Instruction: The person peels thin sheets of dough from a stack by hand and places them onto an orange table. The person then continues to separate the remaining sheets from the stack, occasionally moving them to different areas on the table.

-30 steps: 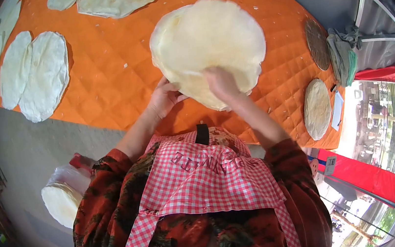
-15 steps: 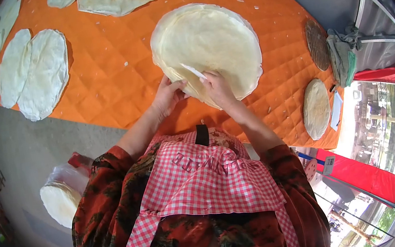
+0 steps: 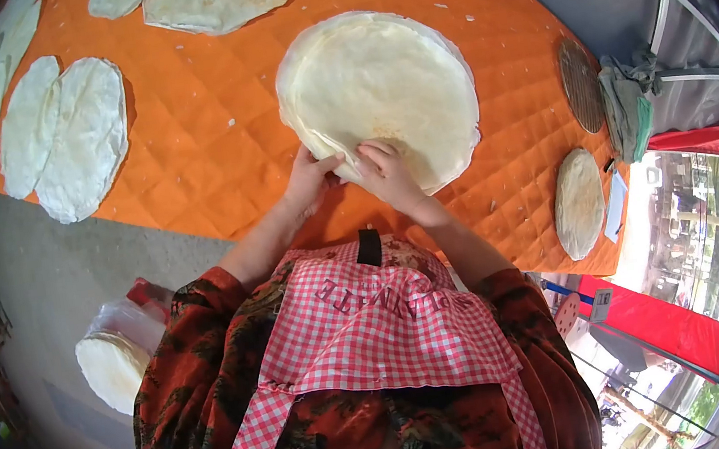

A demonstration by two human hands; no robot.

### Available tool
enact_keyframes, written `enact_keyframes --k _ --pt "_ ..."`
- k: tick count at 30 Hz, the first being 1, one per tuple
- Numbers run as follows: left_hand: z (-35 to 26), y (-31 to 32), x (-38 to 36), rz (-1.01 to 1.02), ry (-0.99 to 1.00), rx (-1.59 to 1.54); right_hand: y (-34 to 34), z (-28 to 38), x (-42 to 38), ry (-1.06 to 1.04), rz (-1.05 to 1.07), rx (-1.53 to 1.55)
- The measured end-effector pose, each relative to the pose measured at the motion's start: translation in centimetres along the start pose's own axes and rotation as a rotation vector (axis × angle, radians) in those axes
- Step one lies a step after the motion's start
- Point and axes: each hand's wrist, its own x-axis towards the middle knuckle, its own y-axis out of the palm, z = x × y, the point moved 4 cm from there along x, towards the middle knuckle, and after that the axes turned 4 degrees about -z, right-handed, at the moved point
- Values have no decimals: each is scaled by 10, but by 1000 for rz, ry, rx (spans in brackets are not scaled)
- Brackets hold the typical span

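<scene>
A stack of thin round flatbreads (image 3: pixel 386 77) lies on the orange quilted cloth in front of me. My left hand (image 3: pixel 312 183) is closed on its near left edge, thumb on top and the other fingers partly hidden under the rim. Right beside it, my right hand (image 3: pixel 387 174) is closed on the near edge, fingers bent over the top sheet. Between the two hands a narrow strip of the edge stands slightly raised. The right fingertips are partly hidden.
Several flatbreads lie folded or flat on the orange cloth (image 3: pixel 193 110), including a pair (image 3: pixel 84 137) at left and a small stack (image 3: pixel 578 202) at right. A round wire rack (image 3: pixel 580 85) and grey cloths (image 3: pixel 627 102) lie at the right edge. Bagged flatbreads (image 3: pixel 115 371) stand lower left.
The white pointed strip that stuck up from my right fingers no longer shows. My right hand has moved slightly left and down, closer to my left hand.
</scene>
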Motion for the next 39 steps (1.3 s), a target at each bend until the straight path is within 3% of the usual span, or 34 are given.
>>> enact_keyframes --k 1,4,7,10,12,16,19,20,21,22,24,25,27,28,30,32,35,36,38,39 --pt "2 -4 1 17 -9 -22 -1 -5 0 15 -10 119" --pt "2 -6 0 52 -39 -76 -8 7 -3 -169 25 -83" --pt "1 -5 -1 48 -58 -88 -2 10 -5 -173 11 -213" --pt "0 -4 -1 44 -49 -79 4 -13 3 -33 73 -57" --pt "-2 -3 -1 67 -47 -80 5 -5 3 -122 14 -94" --pt "3 -1 6 -80 -1 18 2 24 2 -195 -151 -247" --pt "2 7 3 -154 45 104 17 -24 14 96 -100 96" --pt "2 10 3 -173 69 121 12 -45 24 316 14 116" --pt "0 12 3 -193 96 138 -5 -66 39 532 131 133" --pt "3 10 9 -191 144 133 -35 -89 72 379 228 -147" --pt "15 0 21 -189 227 128 -134 -75 121 363 38 166" --pt "16 -1 19 -192 225 137 -179 -30 135 409 35 273" --pt "16 1 16 -192 226 152 -239 28 152 229 35 34" --pt "14 2 12 -170 113 36 -246 84 140 217 -47 56" --pt "2 2 -1 -123 -111 -200 -235 96 128 201 -7 -116" --pt "-3 -2 -3 -99 -130 -274 -203 81 114 139 25 -228" --pt "3 -11 3 -48 -125 -344 -97 38 69 55 -7 -356" --pt "6 -13 4 -29 -122 -357 -66 32 55 28 72 -470" --pt "2 -9 2 22 -74 -258 -15 -4 31 29 206 -539" --pt "-1 -6 2 49 -46 -205 -15 -4 28 39 158 -471"
